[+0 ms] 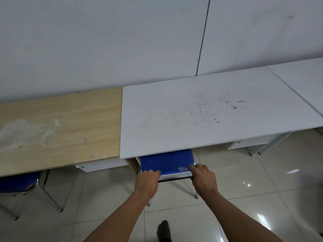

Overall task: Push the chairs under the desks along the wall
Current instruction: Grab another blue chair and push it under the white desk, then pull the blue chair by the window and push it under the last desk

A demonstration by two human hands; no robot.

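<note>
While both hands are gripping the chair (pixel 167 162) at its rear edge, the push is the step in hand, I'd judge. Left hand (pixel 147 179) is wrapping the left rear corner, fingers curled over the blue seat. Right hand (pixel 203 177) is closing on the right rear corner, fingertips lying on the seat next to a scuffed white patch. Neither hand is open; both are holding the chair.

Position: the chair is sitting partway under the white desk (pixel 201 110), front of the seat hidden by the desk edge, rear strip and back legs sticking out over the tiled floor (pixel 262 189). How deep it is going I cannot tell from here.

Doing it well, my read:
- Keep both hands pushing evenly, so the chair is tracking straight and not yawing.
- The chair is sitting close to the left side of the bay, near the wood panel (pixel 132 164). Bias slightly right or that side is likely catching.
- Push low and level; legs are probably sliding easily on glossy tile, so go gently to avoid slamming the wall side.
- Let go before knuckles are meeting the desk edge.

A second chair (pixel 19 182) is standing under the wood desk (pixel 61 126) at left, seat partly sticking out. It's looking like the next candidate.
</note>
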